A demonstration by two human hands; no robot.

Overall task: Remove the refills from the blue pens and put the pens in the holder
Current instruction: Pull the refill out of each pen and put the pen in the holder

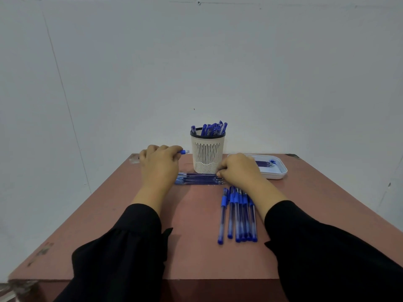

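A person in black sleeves works at a worn reddish-brown tabletop (113, 214) set against a pale wall; the left hand (160, 164) is curled round a blue pen with a pale end (184, 151), whose tip pokes out past the fingers toward the holder; the right hand (236, 171) has its fingers curled down at the right end of a row of blue pens lying crosswise (197, 179), apparently pinching one of them, though the fingertips hide the exact contact. A cream slotted plastic pen holder with a dark rim (207, 154) stands upright between the two hands, near the far edge of the table; a bunch of capped blue pens (212, 128) stands in it, leaning to the right. Just right of the holder, partly behind the right hand, sits a white rounded plastic tray (280, 171) holding a few thin dark-blue refills (265, 163). Nearer the person, beside the right forearm, a second group of capped blue pens (238, 214) lies side by side, pointing away from the person; one lies slightly apart on the left.
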